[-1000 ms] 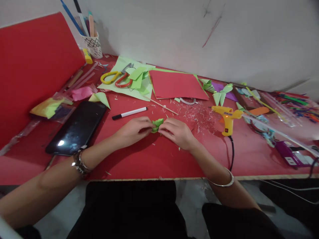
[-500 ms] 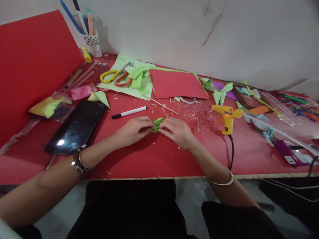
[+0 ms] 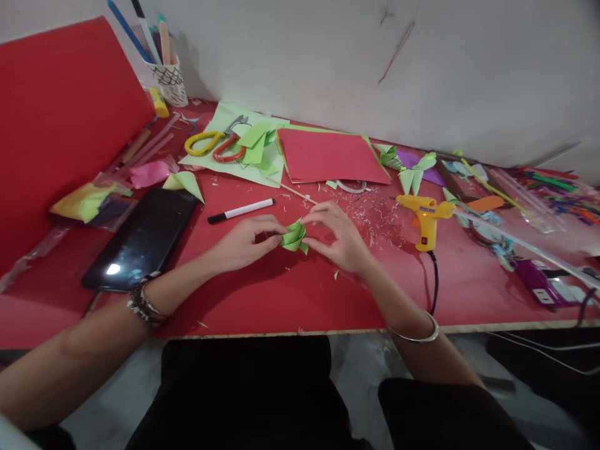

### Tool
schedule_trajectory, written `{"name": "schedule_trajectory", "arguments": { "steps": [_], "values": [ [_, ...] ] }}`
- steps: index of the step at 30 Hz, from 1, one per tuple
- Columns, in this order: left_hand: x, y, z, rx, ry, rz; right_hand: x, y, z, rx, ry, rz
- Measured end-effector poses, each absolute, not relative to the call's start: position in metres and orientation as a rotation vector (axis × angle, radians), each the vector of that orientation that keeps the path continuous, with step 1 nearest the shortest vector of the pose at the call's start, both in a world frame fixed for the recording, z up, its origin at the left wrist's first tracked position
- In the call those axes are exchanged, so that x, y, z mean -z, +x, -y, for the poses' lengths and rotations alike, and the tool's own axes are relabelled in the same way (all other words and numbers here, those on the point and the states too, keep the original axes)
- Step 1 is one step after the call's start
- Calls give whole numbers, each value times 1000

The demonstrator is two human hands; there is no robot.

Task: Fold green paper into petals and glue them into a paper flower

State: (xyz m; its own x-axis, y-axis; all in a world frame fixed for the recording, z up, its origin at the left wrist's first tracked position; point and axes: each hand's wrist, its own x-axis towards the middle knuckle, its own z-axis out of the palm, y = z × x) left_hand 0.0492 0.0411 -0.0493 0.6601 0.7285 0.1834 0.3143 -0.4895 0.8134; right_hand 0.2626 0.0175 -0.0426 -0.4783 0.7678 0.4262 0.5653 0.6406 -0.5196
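Green folded paper (image 3: 294,236) between two hands
Left hand (image 3: 250,242) pinches its left edge; right hand's (image 3: 338,237) fingers part around its right side.

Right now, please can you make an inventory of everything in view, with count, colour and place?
Folded paper: one, green, between the hands
Marker: one, white and black, beyond left hand
Phone: one, black, left
Board: one, red, far left
Packet: one, yellow contents, left of phone
Cup: one, white patterned, holding pens, back left
Scissors: one pair, yellow and red handles, back
Top sheet: one, red, back centre
Glue gun: one, yellow, right
Craft sticks: many, mixed colours, far right
Scraps: too many and small to count
Table: one, red, below these
Left hand: one, bare, pinching green paper
Right hand: one, bare, at the paper's right edge
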Motion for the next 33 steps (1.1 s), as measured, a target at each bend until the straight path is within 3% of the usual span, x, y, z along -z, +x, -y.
{"name": "schedule_trajectory", "arguments": {
  "steps": [15,33],
  "values": [
    [52,49,-41,-608,2186,-791,46,261,-18,-517,-1018,2229],
    [57,50,-41,-662,2240,-777,46,255,-16,-417,-1103,2220]
  ]
}}
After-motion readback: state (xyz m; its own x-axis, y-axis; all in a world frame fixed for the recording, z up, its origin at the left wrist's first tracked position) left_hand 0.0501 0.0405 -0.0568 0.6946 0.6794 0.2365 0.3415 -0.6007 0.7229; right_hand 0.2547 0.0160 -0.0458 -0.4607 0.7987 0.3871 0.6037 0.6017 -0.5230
